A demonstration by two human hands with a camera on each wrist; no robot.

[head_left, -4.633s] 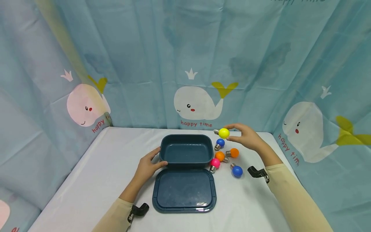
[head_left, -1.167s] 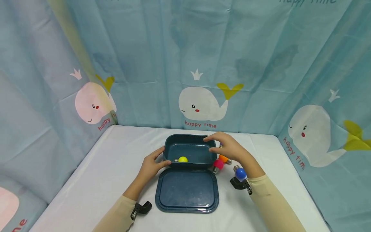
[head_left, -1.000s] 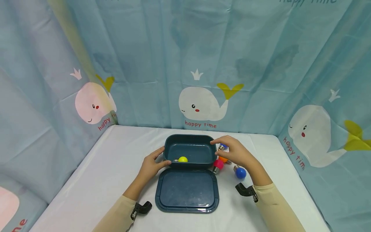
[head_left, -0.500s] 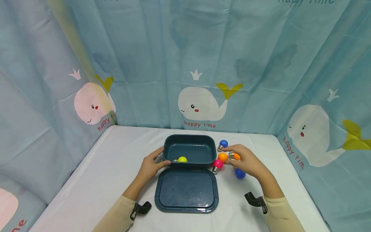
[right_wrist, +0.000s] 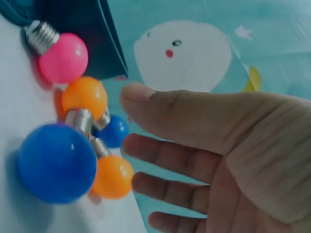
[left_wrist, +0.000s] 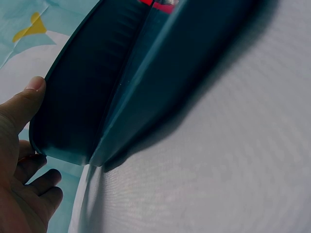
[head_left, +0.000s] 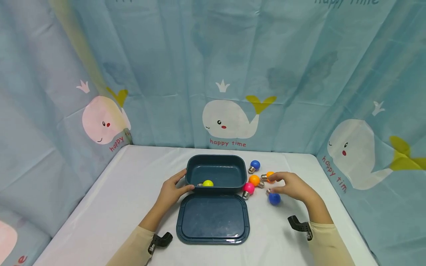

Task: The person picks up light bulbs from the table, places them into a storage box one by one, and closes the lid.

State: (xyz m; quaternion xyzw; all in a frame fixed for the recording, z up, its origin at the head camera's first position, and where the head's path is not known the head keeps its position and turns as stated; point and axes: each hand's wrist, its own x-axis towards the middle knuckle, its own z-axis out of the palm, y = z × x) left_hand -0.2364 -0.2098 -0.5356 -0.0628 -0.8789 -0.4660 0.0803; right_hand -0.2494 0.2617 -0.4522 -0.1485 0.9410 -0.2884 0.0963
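Note:
My left hand point(head_left: 170, 190) holds the left end of a dark teal plastic box point(head_left: 189, 162), thumb at its front corner and fingers along its side. The left wrist view shows the thumb on the box rim point(left_wrist: 46, 82). Inside the box lies a yellow light bulb point(head_left: 208, 183). My right hand point(head_left: 293, 187) hovers with spread fingers over an orange bulb point(head_left: 270, 176) and a blue bulb point(head_left: 274, 199), holding nothing. In the right wrist view, its fingertips are beside the orange bulb point(right_wrist: 114, 177). Another orange bulb point(head_left: 254, 180) and a pink bulb point(head_left: 248, 188) lie nearer the box.
A second blue bulb point(head_left: 255, 164) lies at the box's back right. In front of the box, a flat dark teal lid point(head_left: 213, 220) lies on the white tablecloth point(head_left: 110, 207). Blue whale-print curtains point(head_left: 166, 74) enclose the table.
The yellow bulb went from my right hand into the box. Over the last second, my right hand moved from the box's right end rightward over the bulbs. My left hand stayed on the box.

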